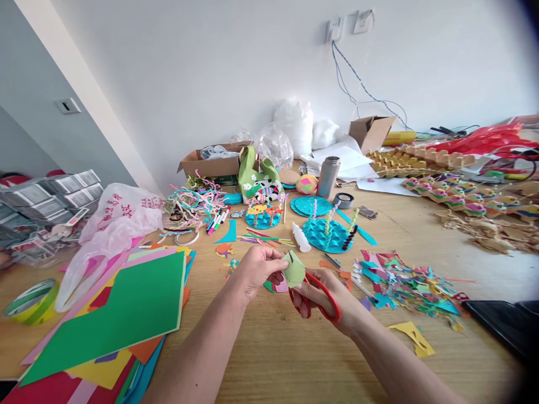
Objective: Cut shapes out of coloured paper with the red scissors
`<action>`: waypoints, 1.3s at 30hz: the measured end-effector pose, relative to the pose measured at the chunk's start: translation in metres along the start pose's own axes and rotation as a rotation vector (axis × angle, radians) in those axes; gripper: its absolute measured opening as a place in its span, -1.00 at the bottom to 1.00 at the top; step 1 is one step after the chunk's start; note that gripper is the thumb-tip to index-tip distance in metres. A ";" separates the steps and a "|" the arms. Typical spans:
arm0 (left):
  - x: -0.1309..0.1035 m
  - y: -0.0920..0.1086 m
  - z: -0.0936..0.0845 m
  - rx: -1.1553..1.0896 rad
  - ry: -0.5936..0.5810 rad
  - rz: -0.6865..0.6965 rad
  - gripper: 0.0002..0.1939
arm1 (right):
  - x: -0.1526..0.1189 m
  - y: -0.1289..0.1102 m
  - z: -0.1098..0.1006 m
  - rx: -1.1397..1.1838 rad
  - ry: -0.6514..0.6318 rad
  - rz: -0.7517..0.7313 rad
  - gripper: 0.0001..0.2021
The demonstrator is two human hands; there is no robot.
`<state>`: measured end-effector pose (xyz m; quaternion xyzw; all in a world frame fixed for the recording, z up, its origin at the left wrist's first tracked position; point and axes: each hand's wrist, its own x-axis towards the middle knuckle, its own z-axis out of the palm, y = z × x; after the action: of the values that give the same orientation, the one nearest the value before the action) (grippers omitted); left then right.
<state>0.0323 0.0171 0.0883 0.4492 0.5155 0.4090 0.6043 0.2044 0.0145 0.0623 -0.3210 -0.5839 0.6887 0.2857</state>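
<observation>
Between the thumb and fingers of my left hand (261,272) is a small piece of light green paper (295,270), held up above the table. A short dark mark shows near its top. My right hand (330,294) grips red-handled scissors (330,300), with fingers through the loops. The blades are mostly hidden behind the paper, so I cannot tell how wide they are apart. Beyond my hands stand a white glue bottle (301,237), lying tilted, and a blue bumpy disc (330,234) with fuzzy pipe cleaners upright in it.
Coloured paper sheets (138,303) are stacked at the left, near a tape roll (31,302). Paper scraps (415,286) lie heaped on the right beside a black object (497,322). Farther back are a metal flask (329,177), pipe cleaners (196,202) and painted egg cartons (475,196).
</observation>
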 end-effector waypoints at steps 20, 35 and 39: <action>0.001 -0.001 -0.001 0.015 -0.006 0.016 -0.72 | -0.001 -0.001 0.001 -0.036 0.021 -0.027 -0.56; 0.001 -0.001 -0.001 0.014 -0.012 0.015 -0.64 | -0.001 -0.004 0.003 -0.054 0.050 0.000 -0.54; 0.001 -0.001 -0.001 0.008 -0.026 0.012 -0.63 | -0.001 -0.002 0.002 -0.051 0.057 0.015 -0.55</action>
<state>0.0312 0.0182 0.0871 0.4598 0.5066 0.4046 0.6068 0.2031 0.0128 0.0649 -0.3521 -0.5905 0.6661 0.2890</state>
